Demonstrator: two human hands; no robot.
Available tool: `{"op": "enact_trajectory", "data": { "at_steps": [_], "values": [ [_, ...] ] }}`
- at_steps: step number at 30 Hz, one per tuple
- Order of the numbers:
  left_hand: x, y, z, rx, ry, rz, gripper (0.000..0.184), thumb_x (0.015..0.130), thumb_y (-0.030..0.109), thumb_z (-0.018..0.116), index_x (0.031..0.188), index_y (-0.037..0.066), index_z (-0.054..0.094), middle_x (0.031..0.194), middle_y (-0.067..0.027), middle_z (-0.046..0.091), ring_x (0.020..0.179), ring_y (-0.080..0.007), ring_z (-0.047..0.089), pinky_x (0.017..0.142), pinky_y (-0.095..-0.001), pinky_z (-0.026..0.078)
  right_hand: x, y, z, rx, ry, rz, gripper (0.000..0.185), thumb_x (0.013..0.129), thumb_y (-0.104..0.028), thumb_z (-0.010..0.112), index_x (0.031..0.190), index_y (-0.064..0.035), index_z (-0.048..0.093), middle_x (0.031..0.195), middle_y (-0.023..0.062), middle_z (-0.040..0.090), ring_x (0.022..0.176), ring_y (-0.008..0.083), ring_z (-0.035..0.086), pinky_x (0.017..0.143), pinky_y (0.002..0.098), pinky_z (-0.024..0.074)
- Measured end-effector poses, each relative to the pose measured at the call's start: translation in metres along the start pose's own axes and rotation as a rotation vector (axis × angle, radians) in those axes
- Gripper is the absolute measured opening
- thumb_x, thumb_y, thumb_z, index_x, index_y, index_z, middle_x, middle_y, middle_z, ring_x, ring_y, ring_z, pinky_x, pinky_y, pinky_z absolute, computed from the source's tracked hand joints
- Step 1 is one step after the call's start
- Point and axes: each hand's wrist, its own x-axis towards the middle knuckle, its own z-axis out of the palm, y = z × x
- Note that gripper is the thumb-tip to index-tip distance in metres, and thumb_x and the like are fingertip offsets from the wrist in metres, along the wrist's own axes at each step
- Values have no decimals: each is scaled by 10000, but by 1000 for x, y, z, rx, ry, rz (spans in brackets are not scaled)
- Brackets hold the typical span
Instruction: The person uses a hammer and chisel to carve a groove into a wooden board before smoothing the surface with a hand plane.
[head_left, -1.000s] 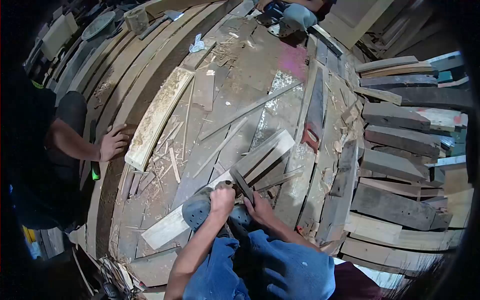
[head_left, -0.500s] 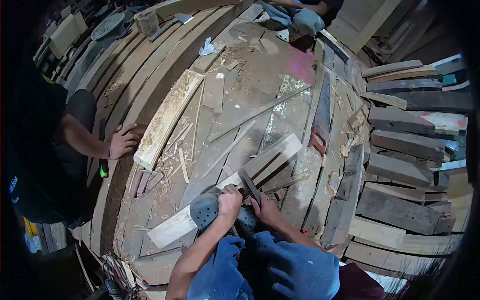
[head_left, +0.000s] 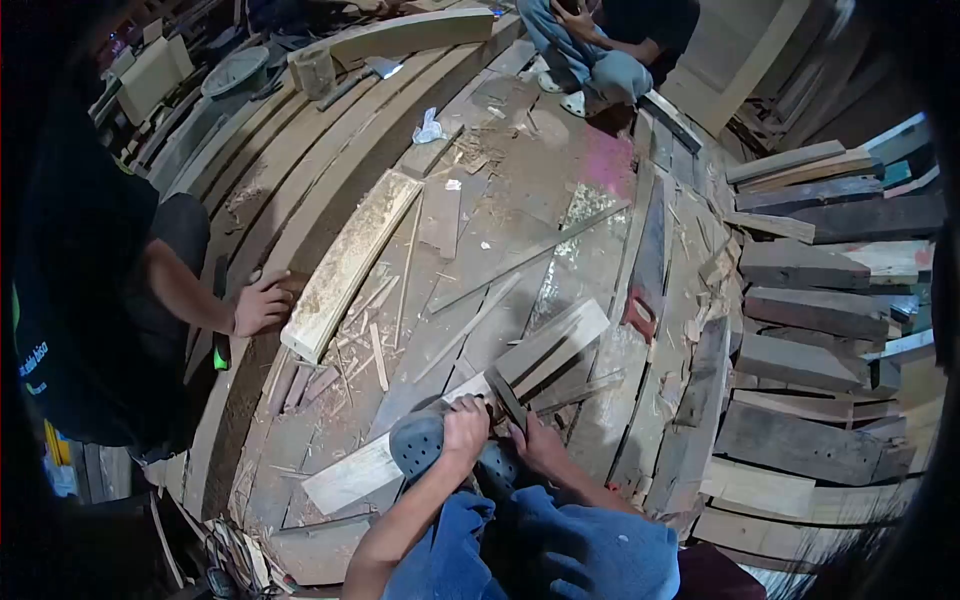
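Observation:
My left hand is closed in a fist over the pale wooden plank, beside my grey clog. What it grips, if anything, is hidden. My right hand is wrapped round the lower end of a dark, flat, bar-like tool, which slants up and left across the plank close to my left knuckles. The plank lies diagonally on the board floor, passing by my feet. A thin wooden strip lies just beyond my right hand.
A handsaw with a red handle lies to the right. Thick timbers line the right side. At left, a co-worker's hand rests by a shavings-covered beam. Another person crouches at the back. A hatchet lies far left.
The view has tilted up slightly, so the scene sits lower and more of the far person shows. My hands keep nearly the same place over the plank.

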Motion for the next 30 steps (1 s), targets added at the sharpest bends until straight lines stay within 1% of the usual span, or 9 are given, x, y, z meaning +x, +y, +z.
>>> {"op": "enact_trajectory", "data": {
  "at_steps": [4,6,7,8,10,24,26,28,30],
  "values": [
    [-4,2,-1,-38,15,7,93,877,199,541,840,124,583,840,-63,595,777,-192,630,604,-288,511,-4,-2,-5,-93,57,-85,355,936,-320,544,1098,-17,455,695,278,618,659,462,626,594,568,484],
    [-10,2,14,185,208,49,62,879,185,519,846,150,557,808,-24,580,743,-155,601,587,-263,464,2,4,5,-131,-10,2,343,922,-280,551,1109,-11,450,700,262,623,673,456,627,608,560,486],
    [-12,-2,11,356,439,62,47,879,186,522,856,157,551,809,-19,572,746,-151,602,581,-262,464,8,6,10,-136,-41,43,343,913,-268,566,1105,-9,449,707,259,627,685,458,628,613,554,488],
    [-9,4,11,245,176,28,40,882,186,524,873,157,550,838,-32,572,768,-149,607,596,-261,476,9,10,14,-150,-12,-7,354,905,-256,577,1121,-6,451,712,256,631,684,458,628,614,549,491],
    [-2,5,-3,96,-79,-15,28,883,179,522,882,160,542,847,-33,572,781,-147,611,615,-260,481,-4,1,-3,-61,-4,-19,365,903,-244,579,1142,1,452,721,253,633,693,452,630,607,542,491],
    [-2,1,4,70,-82,41,58,899,161,513,925,130,556,874,-58,587,784,-169,635,583,-261,515,5,2,0,-173,-24,39,283,904,-235,575,1017,-6,453,699,237,628,684,447,632,603,546,492],
    [-1,0,0,-4,-92,41,99,916,151,498,934,91,575,883,-93,596,772,-207,651,573,-301,530,24,16,-9,-87,152,111,307,928,-302,554,1012,-20,466,710,262,621,688,458,627,601,543,487],
    [-2,-1,0,-9,-111,60,112,922,162,494,948,85,571,887,-97,599,769,-217,653,572,-301,534,20,2,-15,-119,137,183,306,925,-297,565,1019,-26,459,694,256,612,676,470,614,594,557,474],
    [2,-2,-4,-17,-142,66,120,926,167,490,958,83,569,895,-104,603,777,-224,656,575,-292,538,5,-2,-9,-165,-19,39,311,925,-295,567,1013,-19,453,681,250,608,669,467,614,587,556,474]
  ]
}}
